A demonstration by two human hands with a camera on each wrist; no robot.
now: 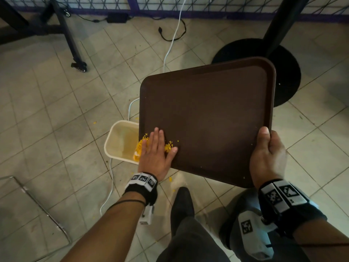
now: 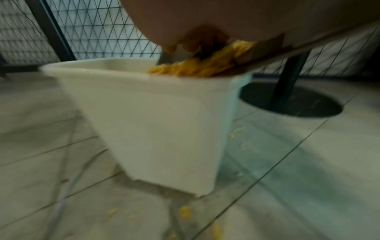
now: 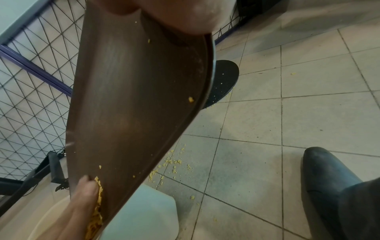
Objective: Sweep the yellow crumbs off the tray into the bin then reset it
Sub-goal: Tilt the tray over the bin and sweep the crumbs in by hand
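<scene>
- Yellow crumbs [image 1: 140,146] pile at the lower-left corner of a brown tray [image 1: 207,114], centre frame, tilted over a cream bin [image 1: 117,140] on the tiled floor [image 1: 47,110].
- The left hand [image 1: 155,150] lies flat, fingers straight, on the crumbs.
- The right hand [image 1: 268,156] grips the tray's lower-right edge.
- Stray crumbs dot the floor.

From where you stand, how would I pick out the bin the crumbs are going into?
Find the big brown tray held tilted over the tiled floor. Just under its lower left edge, where the left hand lies flat pushing yellow crumbs, stands a cream bin with rounded corners. It is the only open container on the floor, pale beside the black round table base.
</scene>
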